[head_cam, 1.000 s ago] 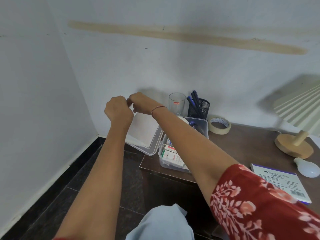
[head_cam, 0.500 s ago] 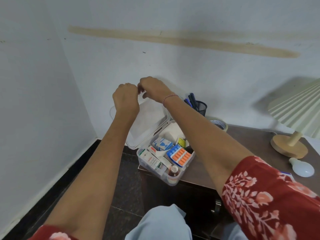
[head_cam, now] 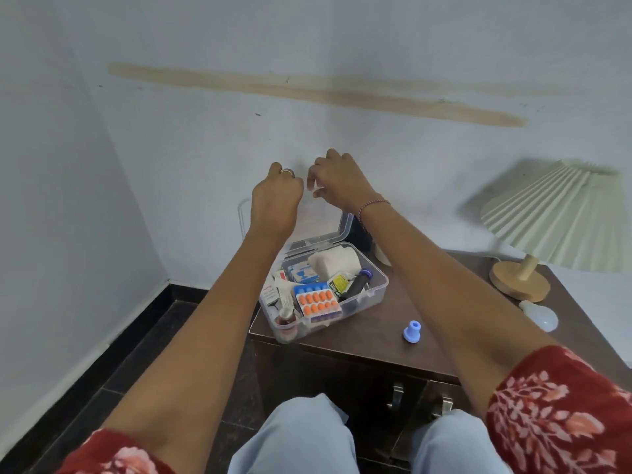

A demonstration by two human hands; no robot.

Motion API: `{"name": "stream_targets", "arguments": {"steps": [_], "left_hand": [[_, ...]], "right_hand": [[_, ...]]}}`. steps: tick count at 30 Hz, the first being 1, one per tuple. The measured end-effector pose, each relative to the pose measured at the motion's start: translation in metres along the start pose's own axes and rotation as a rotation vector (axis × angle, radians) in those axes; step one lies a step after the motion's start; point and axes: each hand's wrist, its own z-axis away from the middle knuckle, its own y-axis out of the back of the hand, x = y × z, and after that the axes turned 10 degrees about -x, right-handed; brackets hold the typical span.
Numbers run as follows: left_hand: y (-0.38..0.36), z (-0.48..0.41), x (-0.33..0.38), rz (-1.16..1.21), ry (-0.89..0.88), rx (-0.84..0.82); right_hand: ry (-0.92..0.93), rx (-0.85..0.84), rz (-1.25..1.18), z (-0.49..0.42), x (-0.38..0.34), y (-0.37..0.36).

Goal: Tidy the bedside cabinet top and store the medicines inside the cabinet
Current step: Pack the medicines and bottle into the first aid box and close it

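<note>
Since the earlier frame the clear lid (head_cam: 321, 222) has swung up almost to upright, and both hands have gone with it. Curled fingers (head_cam: 314, 192) of the right hand (head_cam: 338, 179) pinch its top rim. The left hand (head_cam: 277, 196), which wears a ring, curls over the same rim just beside it, its fingertips hidden behind the back of the hand. Below, the see-through plastic box (head_cam: 371, 295) sits on the front left corner of the dark wooden tabletop (head_cam: 455, 302). It holds the medicines: an orange blister pack (head_cam: 318, 301), a white gauze roll (head_cam: 337, 261), a blue-and-white carton (head_cam: 302, 272), a dark tube (head_cam: 355, 285) and a small brown bottle (head_cam: 285, 318). A small blue cap (head_cam: 411, 331) stands near the box. Farther right are a pleated lamp (head_cam: 554, 220) with a round wooden base, and a white bulb (head_cam: 540, 318).
</note>
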Motion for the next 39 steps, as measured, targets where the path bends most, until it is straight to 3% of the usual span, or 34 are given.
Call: {"name": "stream_targets", "arguments": {"steps": [12, 17, 23, 27, 39], "left_hand": [[-0.001, 0.027, 0.005, 0.253, -0.013, -0.039], [-0.013, 0.050, 0.009, 0.198, -0.070, -0.097], [-0.032, 0.083, 0.022, 0.104, -0.063, -0.179], [-0.045, 0.101, 0.028, 0.204, 0.002, -0.228], [-0.053, 0.107, 0.029, 0.274, -0.047, -0.374]], "right_hand": [[-0.153, 0.007, -0.235, 0.065, -0.018, -0.009], [-0.159, 0.000, -0.268, 0.094, -0.030, -0.025], [-0.155, -0.120, -0.275, 0.120, -0.046, -0.040], [-0.187, -0.184, -0.324, 0.137, -0.056, -0.051], [-0.228, -0.376, -0.465, 0.148, -0.052, -0.052]]}}
